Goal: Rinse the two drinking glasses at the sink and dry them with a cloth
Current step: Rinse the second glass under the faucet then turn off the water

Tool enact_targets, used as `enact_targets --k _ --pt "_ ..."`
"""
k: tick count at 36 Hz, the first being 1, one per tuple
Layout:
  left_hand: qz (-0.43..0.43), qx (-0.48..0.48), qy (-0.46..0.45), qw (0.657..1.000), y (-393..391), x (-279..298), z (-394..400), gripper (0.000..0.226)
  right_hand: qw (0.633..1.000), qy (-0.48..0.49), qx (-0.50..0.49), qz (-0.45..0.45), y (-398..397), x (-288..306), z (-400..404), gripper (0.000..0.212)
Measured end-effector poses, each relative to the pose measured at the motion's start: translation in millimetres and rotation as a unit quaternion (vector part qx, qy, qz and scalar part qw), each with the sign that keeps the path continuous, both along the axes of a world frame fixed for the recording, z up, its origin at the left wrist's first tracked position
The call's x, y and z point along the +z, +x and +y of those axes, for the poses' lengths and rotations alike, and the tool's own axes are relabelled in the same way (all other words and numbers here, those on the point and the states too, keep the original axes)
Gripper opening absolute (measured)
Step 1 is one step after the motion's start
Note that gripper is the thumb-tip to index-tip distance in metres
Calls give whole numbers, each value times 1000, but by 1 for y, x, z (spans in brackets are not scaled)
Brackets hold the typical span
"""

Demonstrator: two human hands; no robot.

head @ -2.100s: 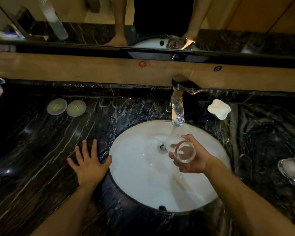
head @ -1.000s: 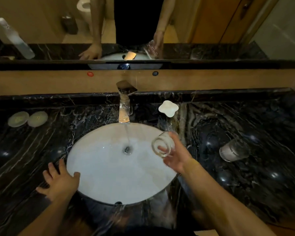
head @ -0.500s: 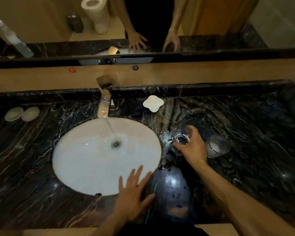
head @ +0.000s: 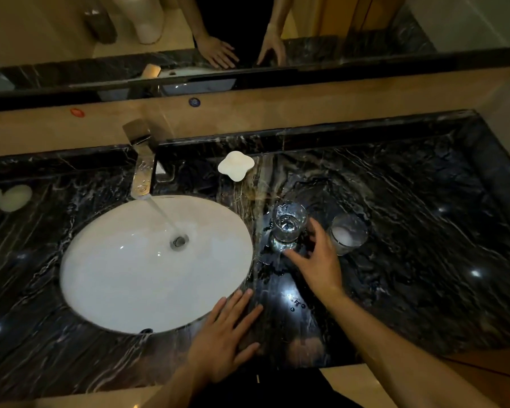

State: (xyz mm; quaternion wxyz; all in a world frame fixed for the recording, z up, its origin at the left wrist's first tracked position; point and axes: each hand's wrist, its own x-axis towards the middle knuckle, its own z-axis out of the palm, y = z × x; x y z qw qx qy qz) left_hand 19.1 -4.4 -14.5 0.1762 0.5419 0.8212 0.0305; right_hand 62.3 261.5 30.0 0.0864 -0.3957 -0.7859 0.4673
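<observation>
Two glasses (head: 289,223) (head: 348,233) on wet counter (head: 424,260); right hand (head: 318,257) open, seemingly just touching near glass, could topple it; left hand (head: 224,337) flat

Marble counter (head: 409,231): two glasses (head: 287,220), soap dish (head: 235,165).

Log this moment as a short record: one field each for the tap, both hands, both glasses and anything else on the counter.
tap: tap running, stream falling into the sink
left hand: left hand flat on the counter at the sink's near right edge, holding nothing
right hand: right hand open beside the wet glass, fingers spread; contact unclear
wet glass: wet glass upright on the counter, right of the sink
second glass: second glass upright, right of the hand, something white inside
other: white dish behind; two pale discs far left
cloth: none seen
</observation>
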Motion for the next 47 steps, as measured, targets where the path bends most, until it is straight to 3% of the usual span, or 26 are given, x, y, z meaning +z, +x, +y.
enact_targets --k 4,5,10,12,14,19,26,33,38,42,47 --pt "-4 -13 19 1000 -2 0 -6 69 997 70 -19 -7 46 -6 -1 27" --pt "-2 -16 21 1000 -4 0 -9 69 995 87 -38 -8 54 -5 2 22" --pt "-6 -9 12 1000 -7 4 -13 70 985 55 -162 6 66 -8 44 68" --pt "-8 -8 6 1000 -7 6 -13 70 989 12 -144 31 60 -9 60 97" --pt "-10 -7 0 1000 -9 7 -14 71 993 -27 -103 53 51 -8 67 108" --pt "-13 -11 -2 1000 -10 9 -11 73 986 -71 -96 112 33 -12 66 90" --pt "-20 -41 1 999 -21 12 -11 75 984 -85 -99 120 29 -6 40 83" --pt "-83 -65 17 994 -48 27 -7 54 989 -111 -62 78 27 12 -18 76" --pt "-83 -110 -70 988 -92 53 -12 44 994 -108 13 32 7 18 -57 75" --pt "-92 -78 -108 987 -136 65 -36 39 993 -99 60 0 -23 18 -89 77" --pt "-46 -21 -65 997 -200 57 -95 36 991 -102 89 -13 -72 16 -125 80"
